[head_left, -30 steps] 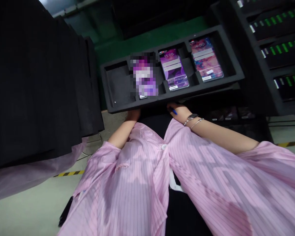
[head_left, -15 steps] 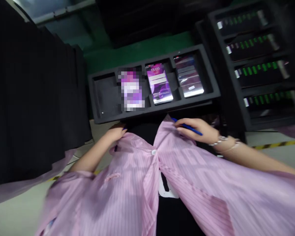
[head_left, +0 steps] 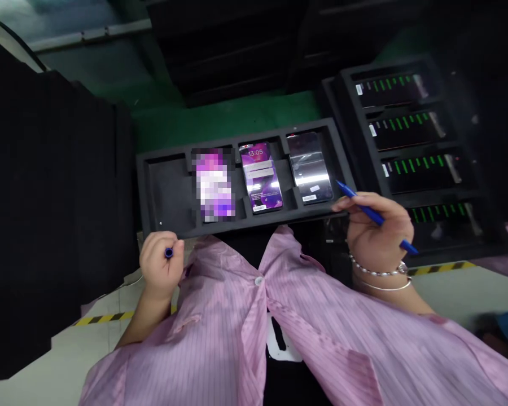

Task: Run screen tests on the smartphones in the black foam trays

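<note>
My right hand (head_left: pixel 381 231) holds a blue pen (head_left: pixel 370 214) between thumb and fingers, its tip pointing up and left toward the tray's right end. My left hand (head_left: pixel 161 264) is closed in a loose fist around a small blue pen cap (head_left: pixel 168 253), its round open end facing up. It is just below the tray's left corner. The black tray (head_left: pixel 220 230) has a bare left compartment. The others hold a blurred phone (head_left: pixel 214 186), a phone with a lit screen reading 13:05 (head_left: pixel 261 177), and a dark-screened phone (head_left: pixel 311 169).
At right stands another black tray (head_left: pixel 375 163) with several phones showing green bars. Tall black stacks (head_left: pixel 59 214) rise at left. The green surface (head_left: pixel 237 115) lies behind the tray. My pink striped coat (head_left: pixel 220 327) hangs in front. Yellow-black tape (head_left: pixel 105 318) runs along the floor.
Both hands have come away from the coat's front edges and moved apart. My right hand has turned palm up with the pen. The cap's open end now shows in my left fist.
</note>
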A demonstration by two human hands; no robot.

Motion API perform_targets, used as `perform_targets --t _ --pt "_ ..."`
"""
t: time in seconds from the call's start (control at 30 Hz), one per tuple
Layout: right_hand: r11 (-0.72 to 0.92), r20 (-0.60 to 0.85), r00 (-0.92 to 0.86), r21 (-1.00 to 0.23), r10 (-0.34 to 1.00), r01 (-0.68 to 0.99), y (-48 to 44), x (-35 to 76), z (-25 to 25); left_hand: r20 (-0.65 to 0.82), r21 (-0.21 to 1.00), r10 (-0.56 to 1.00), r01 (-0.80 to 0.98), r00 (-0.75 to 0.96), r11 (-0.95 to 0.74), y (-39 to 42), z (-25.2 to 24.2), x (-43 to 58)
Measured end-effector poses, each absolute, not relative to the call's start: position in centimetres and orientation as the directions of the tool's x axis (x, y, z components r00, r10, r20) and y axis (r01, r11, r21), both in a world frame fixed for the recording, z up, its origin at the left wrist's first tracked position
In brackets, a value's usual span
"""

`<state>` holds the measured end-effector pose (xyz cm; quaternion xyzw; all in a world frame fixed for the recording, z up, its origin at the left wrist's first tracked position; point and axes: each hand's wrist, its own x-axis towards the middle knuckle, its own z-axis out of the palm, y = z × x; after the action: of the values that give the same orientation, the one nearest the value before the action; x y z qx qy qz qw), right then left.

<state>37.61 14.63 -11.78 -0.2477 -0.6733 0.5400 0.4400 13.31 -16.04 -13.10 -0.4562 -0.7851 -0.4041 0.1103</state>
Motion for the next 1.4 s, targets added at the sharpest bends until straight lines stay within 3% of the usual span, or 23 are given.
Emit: perform_targets --t 0.07,0.13,0.2,0.3,0.37,0.47,0.67,0.77,0.93,1.03,1.17,1.27,1.33,1.4 --pt "0.227 0.286 -0.429 -0.956 0.857 -0.186 14.7 36.5 -11.5 0.509 0.554 0.646 0.791 -0.57 0.262 -15.4 -12.9 12.5" --pt "0.133 0.237 -0.486 -0.962 0.841 -0.239 14.1 35.4 -11.0 0.419 0.61 0.734 0.765 -0.534 0.209 -13.9 -12.1 12.5" --pt "0.033 0.202 -0.655 -0.965 0.728 -0.261 13.1 34.4 -10.2 0.331 0.65 0.835 0.748 -0.439 0.135 -11.6 -11.0 13.1" --pt "-0.048 0.199 -0.861 -0.967 0.469 -0.249 11.4 33.2 -8.9 0.302 0.579 0.914 0.814 -0.273 0.051 -8.2 -9.7 14.3" --pt "-0.059 0.206 -0.905 -0.968 0.373 -0.245 10.8 32.5 -8.2 0.305 0.541 0.925 0.84 -0.226 0.027 -6.7 -9.5 14.7" --pt "-0.021 0.21 -0.917 -0.973 0.34 -0.231 10.7 32.0 -7.8 0.297 0.55 0.93 0.835 -0.216 0.017 -6.3 -9.6 14.8" --pt "0.226 0.146 -0.967 -0.969 0.21 -0.098 11.5 31.4 -8.1 0.226 0.527 0.97 0.849 -0.093 -0.041 -7.1 -9.1 14.6" --pt "0.104 0.139 -0.981 -0.987 0.134 -0.125 11.0 31.1 -8.2 0.255 0.522 0.967 0.842 -0.007 -0.132 -6.9 -7.7 14.7" --pt "-0.147 0.219 -0.959 -0.958 0.179 -0.246 9.6 30.7 -8.3 0.288 0.469 0.946 0.84 0.148 -0.274 -5.6 -5.9 15.1" --pt "-0.184 0.2 -0.947 -0.951 0.25 -0.25 9.4 30.5 -8.2 0.277 0.44 0.947 0.855 0.163 -0.276 -4.4 -6.0 15.1" --pt "-0.017 0.127 -0.935 -0.99 0.332 -0.141 10.7 29.7 -8.6 0.12 0.493 0.98 0.847 0.161 -0.2 -2.0 -6.2 13.1" --pt "0.111 0.17 -0.942 -0.983 0.289 -0.143 12.4 29.2 -9.3 0.06 0.552 0.995 0.833 -0.082 0.035 0.2 -5.6 8.6" --pt "0.36 0.226 -0.921 -0.927 0.316 -0.104 13.4 29.1 -9.9 0.137 0.537 0.925 0.811 -0.355 0.232 1.8 -5.2 4.3" --pt "0.677 0.242 -0.901 -0.733 0.36 0.073 14.0 29.5 -10.7 0.187 0.472 0.839 0.796 -0.511 0.379 3.0 -5.0 0.1"
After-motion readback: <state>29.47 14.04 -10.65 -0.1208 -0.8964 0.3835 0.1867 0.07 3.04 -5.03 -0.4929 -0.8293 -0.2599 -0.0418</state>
